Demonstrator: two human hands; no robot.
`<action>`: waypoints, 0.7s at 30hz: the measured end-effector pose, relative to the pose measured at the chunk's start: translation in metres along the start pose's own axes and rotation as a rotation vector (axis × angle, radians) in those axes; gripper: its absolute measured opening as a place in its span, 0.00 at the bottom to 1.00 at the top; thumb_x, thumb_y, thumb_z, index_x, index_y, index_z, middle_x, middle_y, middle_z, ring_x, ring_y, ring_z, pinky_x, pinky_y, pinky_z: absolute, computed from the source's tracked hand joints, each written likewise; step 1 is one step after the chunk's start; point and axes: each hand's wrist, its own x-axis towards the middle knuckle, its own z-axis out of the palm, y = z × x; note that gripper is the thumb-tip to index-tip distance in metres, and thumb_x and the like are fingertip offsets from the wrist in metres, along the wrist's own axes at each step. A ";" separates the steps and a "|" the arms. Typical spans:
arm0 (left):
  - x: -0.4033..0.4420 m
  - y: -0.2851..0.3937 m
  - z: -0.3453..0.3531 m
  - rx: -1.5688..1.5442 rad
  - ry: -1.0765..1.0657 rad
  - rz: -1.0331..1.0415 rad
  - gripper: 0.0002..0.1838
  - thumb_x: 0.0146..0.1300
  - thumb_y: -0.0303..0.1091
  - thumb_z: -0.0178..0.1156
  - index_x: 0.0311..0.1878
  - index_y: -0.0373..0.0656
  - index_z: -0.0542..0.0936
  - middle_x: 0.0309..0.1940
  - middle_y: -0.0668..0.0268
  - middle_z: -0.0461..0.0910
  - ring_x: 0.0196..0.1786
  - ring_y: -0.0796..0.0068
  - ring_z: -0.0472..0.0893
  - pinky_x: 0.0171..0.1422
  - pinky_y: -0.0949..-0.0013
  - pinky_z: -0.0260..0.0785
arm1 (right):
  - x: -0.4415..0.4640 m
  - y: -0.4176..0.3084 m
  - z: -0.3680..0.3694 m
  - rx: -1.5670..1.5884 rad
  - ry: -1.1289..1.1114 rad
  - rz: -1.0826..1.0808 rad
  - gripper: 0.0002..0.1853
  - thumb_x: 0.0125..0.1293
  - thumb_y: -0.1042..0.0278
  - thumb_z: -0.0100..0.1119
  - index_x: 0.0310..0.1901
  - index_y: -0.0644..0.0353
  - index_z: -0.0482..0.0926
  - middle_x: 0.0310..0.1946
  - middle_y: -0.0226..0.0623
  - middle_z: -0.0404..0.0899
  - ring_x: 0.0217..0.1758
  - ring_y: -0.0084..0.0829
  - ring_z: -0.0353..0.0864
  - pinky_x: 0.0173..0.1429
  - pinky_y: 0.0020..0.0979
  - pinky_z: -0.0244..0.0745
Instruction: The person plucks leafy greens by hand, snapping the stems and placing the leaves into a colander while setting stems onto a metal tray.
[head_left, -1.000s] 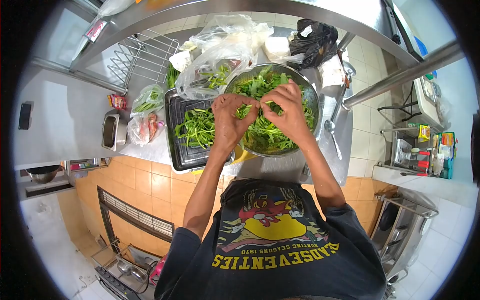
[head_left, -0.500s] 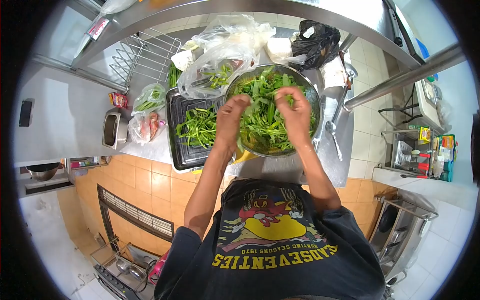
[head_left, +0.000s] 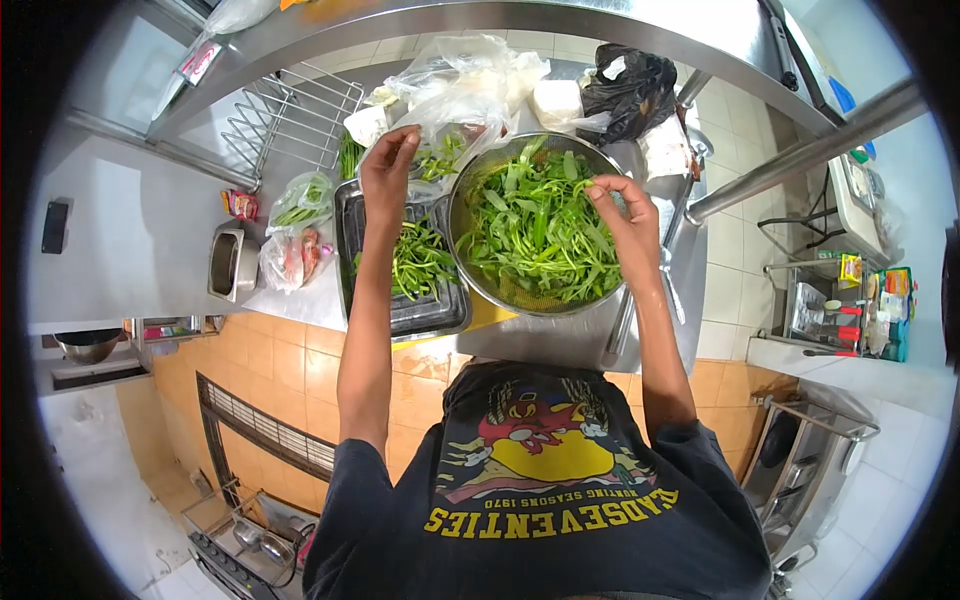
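Observation:
A round mesh strainer [head_left: 606, 296] holds a heap of leafy green vegetables [head_left: 540, 225]. My right hand [head_left: 630, 215] is at the strainer's right side, thumb and fingertips pinched at a green leaf on the heap. Over the back of a black tray [head_left: 415, 318] is my left hand [head_left: 385, 180], its fingers closed together beside a clear plastic bag [head_left: 465, 85]. What it grips, if anything, I cannot make out. Cut green stems [head_left: 420, 262] lie in the tray, partly hidden by my left forearm. More greens [head_left: 437, 158] show at the bag's opening.
Left of the tray lie small bags of green vegetables [head_left: 300, 200] and reddish food [head_left: 292, 258], near a steel container [head_left: 233, 262]. A wire rack [head_left: 290, 115] stands behind. A black plastic bag [head_left: 630, 85] is at back right, a spoon [head_left: 668, 270] at right. A steel shelf [head_left: 480, 17] crosses above.
My left hand has moved from over the strainer leftward and back to beside the clear bag. My right hand has shifted right to the strainer's edge. The bag's near part has shifted back.

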 end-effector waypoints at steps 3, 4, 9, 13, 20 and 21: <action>0.018 -0.012 0.003 0.428 -0.058 0.192 0.13 0.65 0.30 0.65 0.53 0.42 0.84 0.43 0.62 0.85 0.41 0.70 0.82 0.49 0.67 0.73 | -0.001 -0.001 0.001 -0.048 -0.005 -0.022 0.06 0.66 0.71 0.64 0.43 0.62 0.83 0.40 0.31 0.82 0.47 0.23 0.78 0.57 0.26 0.68; 0.019 -0.015 0.004 0.588 -0.079 0.264 0.13 0.65 0.28 0.65 0.53 0.43 0.84 0.43 0.59 0.86 0.42 0.67 0.84 0.49 0.65 0.74 | -0.001 -0.001 0.002 -0.053 -0.007 -0.037 0.07 0.66 0.71 0.64 0.43 0.62 0.83 0.39 0.31 0.82 0.47 0.24 0.78 0.57 0.26 0.68; 0.011 -0.011 0.008 0.593 -0.016 0.270 0.13 0.65 0.26 0.61 0.52 0.45 0.85 0.44 0.54 0.85 0.46 0.60 0.85 0.51 0.61 0.75 | -0.003 -0.012 0.002 -0.218 -0.030 -0.168 0.07 0.65 0.71 0.65 0.42 0.62 0.84 0.36 0.31 0.79 0.45 0.24 0.77 0.55 0.26 0.69; -0.008 -0.009 0.014 0.556 -0.017 0.245 0.12 0.66 0.27 0.61 0.51 0.43 0.84 0.44 0.54 0.85 0.47 0.61 0.85 0.52 0.63 0.75 | 0.001 -0.012 0.003 -0.137 -0.064 -0.042 0.07 0.65 0.70 0.66 0.42 0.62 0.84 0.36 0.30 0.79 0.44 0.22 0.76 0.53 0.25 0.69; -0.051 0.003 0.033 0.328 -0.011 0.117 0.11 0.68 0.31 0.62 0.51 0.42 0.85 0.45 0.59 0.86 0.47 0.72 0.83 0.55 0.69 0.72 | 0.008 0.001 0.010 0.036 -0.077 0.027 0.07 0.67 0.71 0.64 0.44 0.62 0.80 0.37 0.28 0.81 0.44 0.18 0.75 0.52 0.23 0.70; -0.057 0.008 0.036 0.299 -0.032 0.079 0.11 0.68 0.32 0.62 0.51 0.42 0.85 0.44 0.60 0.86 0.46 0.73 0.83 0.55 0.69 0.72 | 0.008 -0.001 0.011 0.027 -0.096 0.033 0.07 0.67 0.71 0.63 0.44 0.62 0.80 0.37 0.28 0.81 0.44 0.18 0.76 0.52 0.23 0.70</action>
